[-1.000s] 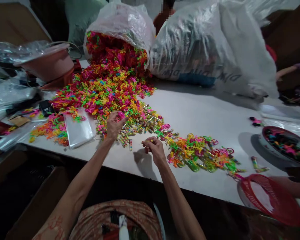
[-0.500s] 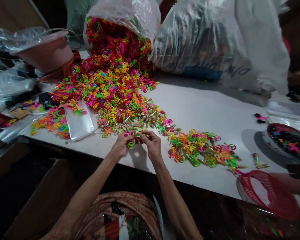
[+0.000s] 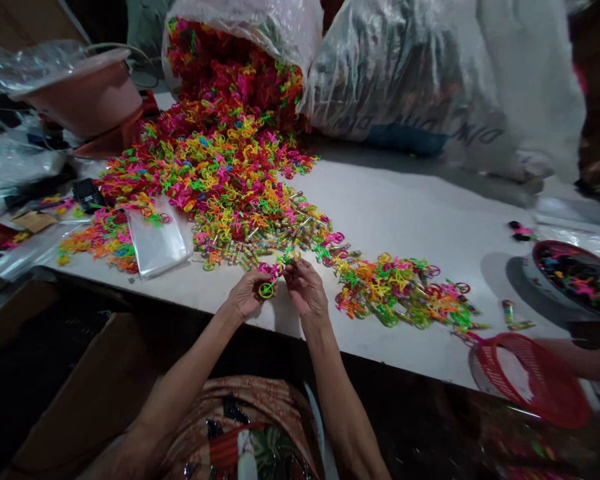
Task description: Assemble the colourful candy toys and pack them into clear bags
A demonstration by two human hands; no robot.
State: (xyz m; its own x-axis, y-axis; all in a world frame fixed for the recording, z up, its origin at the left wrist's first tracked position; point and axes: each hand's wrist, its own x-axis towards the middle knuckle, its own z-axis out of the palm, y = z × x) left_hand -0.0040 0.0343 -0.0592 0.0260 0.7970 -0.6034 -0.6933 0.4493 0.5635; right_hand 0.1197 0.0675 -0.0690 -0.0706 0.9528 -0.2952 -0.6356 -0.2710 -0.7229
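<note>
My left hand (image 3: 247,293) is closed around small plastic toy pieces (image 3: 267,289), one with a green ring and others pink. Right beside it, my right hand (image 3: 305,285) pinches with its fingertips at the green end of these pieces; what exactly lies between those fingers is too small to make out. Both hands are over the front of the white table (image 3: 390,207). Behind them spreads a big heap of bright plastic pieces (image 3: 220,173), with small patterned tubes (image 3: 250,257) along its front edge. A smaller pile of pieces with tubes (image 3: 395,290) lies to the right of my right hand.
An open sack (image 3: 250,27) spills pieces at the back, beside a large white sack (image 3: 405,73). Clear plastic bags (image 3: 160,243), a black phone (image 3: 87,195) and a pink basin (image 3: 87,93) stand left. At right are a bowl (image 3: 543,273), a red basket (image 3: 540,380) and another person's arm (image 3: 580,360).
My left hand has come from the heap's edge toward me with plastic pieces. My right hand, earlier holding a small tube apart, now meets it. The view has shifted slightly.
</note>
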